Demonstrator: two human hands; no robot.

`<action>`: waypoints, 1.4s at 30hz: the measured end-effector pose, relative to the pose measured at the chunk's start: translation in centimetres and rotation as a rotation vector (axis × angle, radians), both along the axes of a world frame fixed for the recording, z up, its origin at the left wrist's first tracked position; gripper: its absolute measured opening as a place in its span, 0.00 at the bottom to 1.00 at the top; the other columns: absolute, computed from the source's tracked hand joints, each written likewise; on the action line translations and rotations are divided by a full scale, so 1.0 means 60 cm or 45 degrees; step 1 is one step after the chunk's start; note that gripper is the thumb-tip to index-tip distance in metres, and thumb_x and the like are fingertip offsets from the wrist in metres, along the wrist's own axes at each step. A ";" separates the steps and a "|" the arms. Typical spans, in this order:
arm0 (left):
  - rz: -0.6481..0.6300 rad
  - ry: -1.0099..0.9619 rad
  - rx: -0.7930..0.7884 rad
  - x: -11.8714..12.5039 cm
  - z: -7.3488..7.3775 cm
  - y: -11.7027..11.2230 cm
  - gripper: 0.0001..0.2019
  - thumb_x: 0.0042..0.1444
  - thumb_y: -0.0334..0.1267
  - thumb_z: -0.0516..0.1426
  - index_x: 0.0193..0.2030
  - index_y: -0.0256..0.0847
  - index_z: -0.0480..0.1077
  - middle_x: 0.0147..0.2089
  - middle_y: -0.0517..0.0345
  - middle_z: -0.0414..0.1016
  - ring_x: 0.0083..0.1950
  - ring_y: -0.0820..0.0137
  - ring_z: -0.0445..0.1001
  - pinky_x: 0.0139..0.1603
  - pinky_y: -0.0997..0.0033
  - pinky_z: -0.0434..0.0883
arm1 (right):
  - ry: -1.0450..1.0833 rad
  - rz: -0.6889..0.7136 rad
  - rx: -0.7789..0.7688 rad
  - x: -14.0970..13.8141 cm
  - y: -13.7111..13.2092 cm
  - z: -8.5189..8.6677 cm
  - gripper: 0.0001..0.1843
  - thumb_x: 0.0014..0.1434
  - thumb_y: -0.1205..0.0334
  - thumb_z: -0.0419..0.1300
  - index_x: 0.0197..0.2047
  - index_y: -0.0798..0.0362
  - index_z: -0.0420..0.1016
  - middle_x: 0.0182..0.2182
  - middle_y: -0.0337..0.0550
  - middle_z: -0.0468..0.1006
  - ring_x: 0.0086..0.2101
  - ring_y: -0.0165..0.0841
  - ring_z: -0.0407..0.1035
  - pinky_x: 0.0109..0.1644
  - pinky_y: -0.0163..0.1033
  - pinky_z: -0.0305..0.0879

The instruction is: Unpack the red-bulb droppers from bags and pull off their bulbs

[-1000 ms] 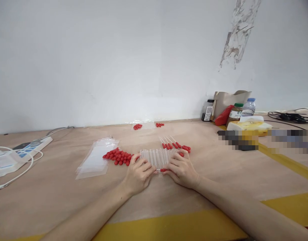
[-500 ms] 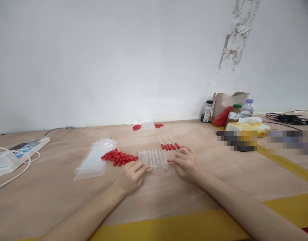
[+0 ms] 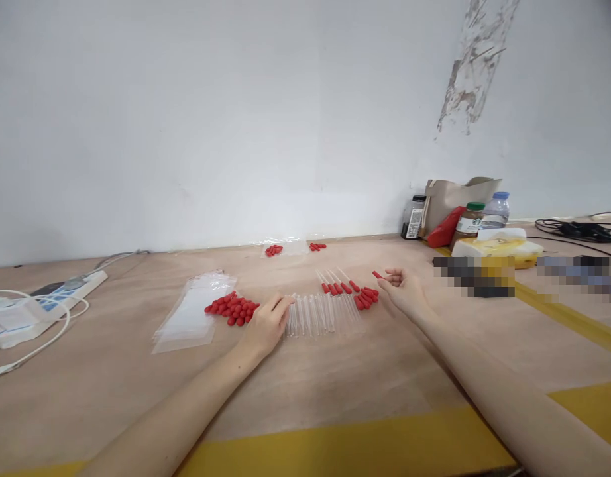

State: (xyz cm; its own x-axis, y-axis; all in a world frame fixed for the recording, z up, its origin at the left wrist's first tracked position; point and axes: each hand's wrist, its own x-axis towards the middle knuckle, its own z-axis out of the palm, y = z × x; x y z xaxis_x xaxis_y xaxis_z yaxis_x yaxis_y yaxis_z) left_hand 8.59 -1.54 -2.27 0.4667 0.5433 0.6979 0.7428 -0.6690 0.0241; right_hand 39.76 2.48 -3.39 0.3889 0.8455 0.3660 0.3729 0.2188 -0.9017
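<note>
My right hand (image 3: 406, 291) is raised at the right of the work area, its thumb and fingertips pinching a small red rubber bulb (image 3: 377, 274). Below it lies a small group of red bulbs (image 3: 366, 298). Fingers bent together, my left hand (image 3: 268, 324) is at the left end of a row of clear thin dropper tubes (image 3: 315, 316); whatever its fingertips hold is hidden. Beside that hand is a larger pile of red bulbs (image 3: 233, 309), partly covered by it. Behind the row lie several droppers fitted with red bulbs (image 3: 339, 289), narrow ends pointing away.
Clear plastic bags (image 3: 189, 318) lie left of the pile. Further back, small red bulb groups (image 3: 274, 250) rest by another bag near the wall. A white power strip (image 3: 77, 298) with cables is at far left. Bottles, a beige bag (image 3: 449, 205) and a tissue pack (image 3: 499, 248) stand at back right.
My right hand has moved right and away from the tube row with a red bulb, uncovering the small bulb group. My left hand has shifted to the row's upper left end.
</note>
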 end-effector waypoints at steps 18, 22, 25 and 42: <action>-0.181 0.134 -0.120 0.007 0.012 -0.019 0.09 0.57 0.38 0.51 0.40 0.38 0.68 0.39 0.53 0.71 0.40 0.69 0.70 0.41 0.68 0.69 | -0.273 0.197 -0.089 -0.025 -0.014 -0.001 0.14 0.46 0.53 0.58 0.32 0.55 0.72 0.27 0.43 0.76 0.27 0.30 0.69 0.29 0.35 0.63; -0.182 0.131 -0.124 0.010 0.017 -0.025 0.11 0.56 0.41 0.52 0.41 0.38 0.69 0.39 0.52 0.71 0.41 0.67 0.70 0.42 0.65 0.69 | -0.622 0.118 0.032 -0.038 -0.031 0.016 0.12 0.47 0.52 0.57 0.29 0.51 0.74 0.27 0.39 0.76 0.30 0.32 0.67 0.35 0.37 0.59; -0.175 0.146 -0.136 0.011 0.021 -0.030 0.13 0.55 0.43 0.52 0.41 0.39 0.70 0.39 0.51 0.72 0.41 0.66 0.70 0.42 0.63 0.68 | -0.851 0.065 0.066 -0.044 -0.042 0.024 0.10 0.46 0.52 0.58 0.26 0.49 0.75 0.24 0.38 0.76 0.31 0.33 0.65 0.39 0.40 0.55; -0.142 0.270 -0.188 -0.013 0.017 -0.026 0.21 0.54 0.47 0.53 0.53 0.43 0.63 0.52 0.51 0.67 0.56 0.62 0.62 0.59 0.51 0.55 | -0.613 0.049 -0.306 -0.031 0.002 0.038 0.08 0.45 0.59 0.56 0.25 0.53 0.73 0.22 0.40 0.75 0.23 0.29 0.67 0.26 0.32 0.57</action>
State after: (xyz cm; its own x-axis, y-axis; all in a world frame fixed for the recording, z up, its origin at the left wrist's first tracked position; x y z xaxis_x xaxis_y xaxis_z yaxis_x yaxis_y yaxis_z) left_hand 7.84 -3.09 -1.24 0.6567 0.5688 0.4952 0.6634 -0.7480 -0.0207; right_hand 37.92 2.61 -1.09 0.1918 0.9377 0.2897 0.7524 0.0490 -0.6569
